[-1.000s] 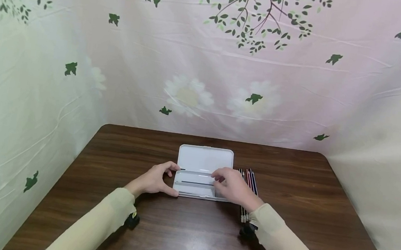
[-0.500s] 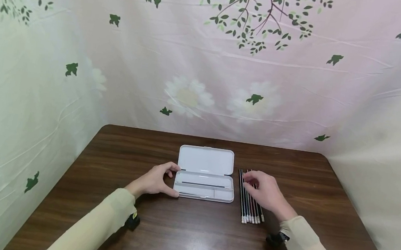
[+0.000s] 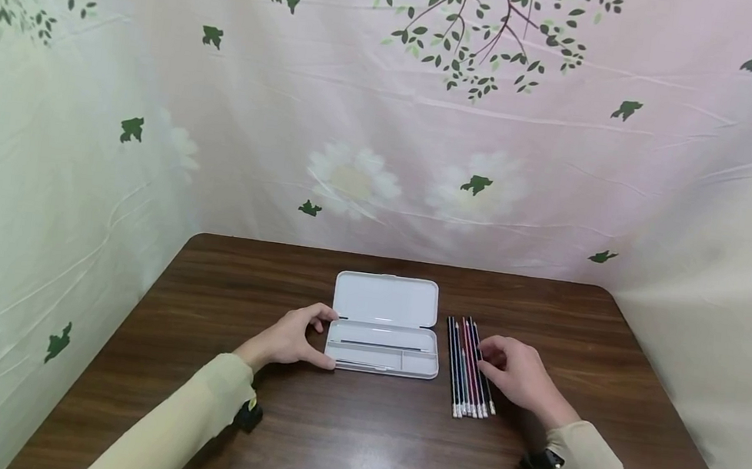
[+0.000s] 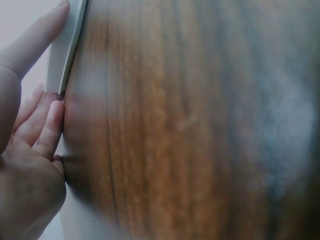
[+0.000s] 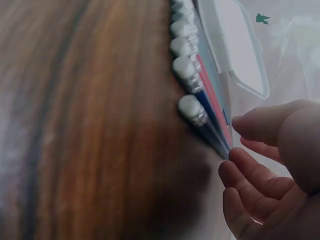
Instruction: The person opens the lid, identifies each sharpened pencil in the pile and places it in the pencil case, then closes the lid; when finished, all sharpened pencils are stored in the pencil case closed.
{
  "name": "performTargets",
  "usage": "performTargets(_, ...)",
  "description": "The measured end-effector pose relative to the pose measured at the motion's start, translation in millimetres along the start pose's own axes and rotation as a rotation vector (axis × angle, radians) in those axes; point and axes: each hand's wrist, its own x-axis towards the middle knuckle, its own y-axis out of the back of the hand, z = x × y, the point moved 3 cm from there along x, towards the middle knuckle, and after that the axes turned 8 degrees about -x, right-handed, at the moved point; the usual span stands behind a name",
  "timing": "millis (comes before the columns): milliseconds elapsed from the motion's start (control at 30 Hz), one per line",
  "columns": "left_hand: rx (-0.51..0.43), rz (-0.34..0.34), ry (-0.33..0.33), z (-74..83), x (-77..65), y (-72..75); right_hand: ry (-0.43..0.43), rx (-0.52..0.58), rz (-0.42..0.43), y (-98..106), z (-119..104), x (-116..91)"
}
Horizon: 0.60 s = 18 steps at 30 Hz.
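A white pencil case lies on the table with its lid raised at the back. My left hand holds the case's left end, thumb at the front corner and fingers near the hinge. To the case's right, several dark and red pencils lie side by side, their white eraser ends toward me. My right hand is at the right edge of this row, thumb and fingertips beside the outermost pencil. A gap shows between thumb and fingers in the right wrist view; contact with that pencil is unclear.
The brown wood-grain table ends at a hanging pale cloth printed with leaves and flowers. More cloth hangs along both sides. The case's tray has dividers, with a thin dark line running across it.
My right hand has left the right part of the pencil case, passed over the pencils and come down at their right side. My left hand stays on the case's left end.
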Motion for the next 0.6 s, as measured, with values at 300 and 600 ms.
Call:
performTargets(300,-0.006,0.005,0.021,-1.8,-0.9,0.9,-0.037,0.003,-0.020,-3.8,6.0,-3.6)
performTargets(600,-0.003,0.007,0.018,-2.5,-1.2,0.5,-0.087,-0.019,-0.014,-6.2,7.6,-4.1)
